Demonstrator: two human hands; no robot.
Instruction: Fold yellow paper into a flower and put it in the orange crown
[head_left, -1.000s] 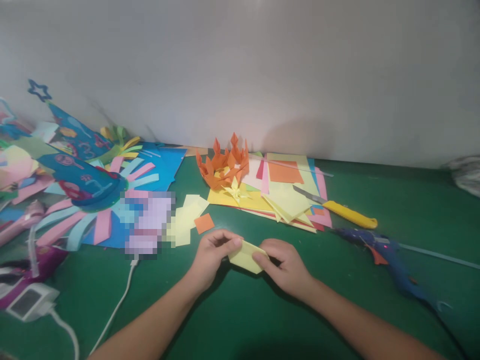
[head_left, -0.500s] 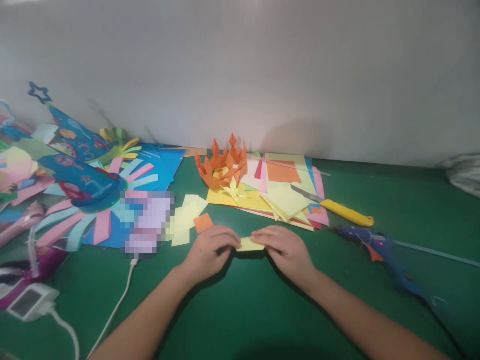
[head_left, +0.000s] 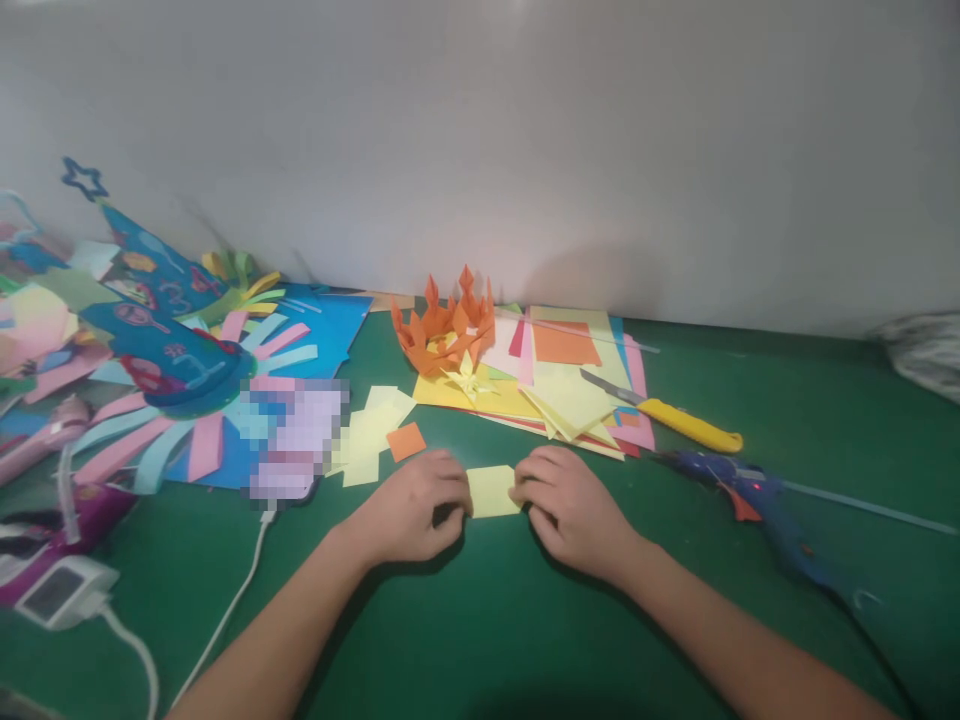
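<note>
A small pale yellow piece of paper (head_left: pixel 492 492) lies between my hands, close to the green tabletop. My left hand (head_left: pixel 421 503) has its fingers closed on the left edge of the paper. On the right edge, the curled fingertips of my right hand (head_left: pixel 571 510) grip the corner; a slight bend shows there. Just beyond my left hand lies a small orange paper square (head_left: pixel 406 441), beside several pale yellow paper pieces (head_left: pixel 367 430). A yellow folded paper flower (head_left: pixel 469 378) rests farther back, in front of an orange folded paper crown (head_left: pixel 444 335).
On the right are a yellow utility knife (head_left: pixel 694 424) with its blade out and a blue glue gun (head_left: pixel 772 505). Stacked coloured paper (head_left: pixel 574 410) sits at the back. To the left stand blue cone hats (head_left: pixel 161 345), a phone (head_left: pixel 300 440) and a white cable (head_left: pixel 244 600).
The yellow paper has turned from a narrow, folded-looking strip to a taller, flatter face. My fingers have shifted slightly along its side edges.
</note>
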